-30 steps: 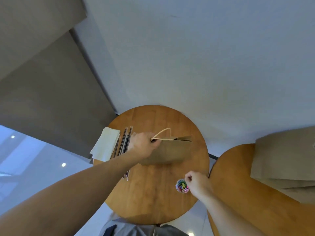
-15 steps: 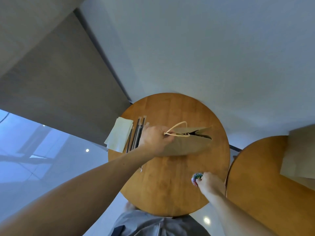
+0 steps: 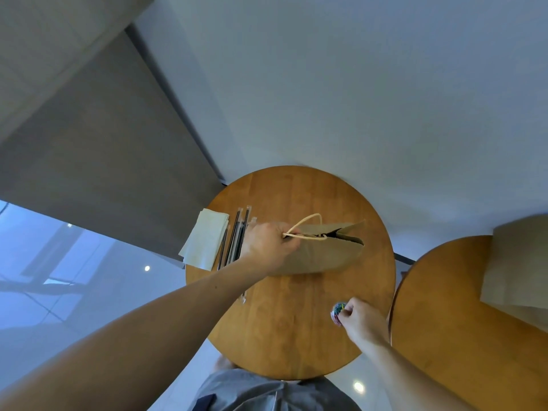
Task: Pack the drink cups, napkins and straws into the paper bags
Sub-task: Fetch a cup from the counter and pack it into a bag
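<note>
Sitting mid round table: paper bag, mouth slightly open, left hand gripping its handle at the left end. Napkins and wrapped straws lie just left of that hand. Right hand, fingers curled, pinches clip tub at near right edge.

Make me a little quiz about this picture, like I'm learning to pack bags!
1. True or false: the napkins are already inside the paper bag.
2. How does the left hand hold the paper bag? A) by its bottom B) by its rope handle C) not at all
3. Fill in: the right hand touches a small tub of coloured ____.
Key: 1 false; 2 B; 3 clips.
</note>
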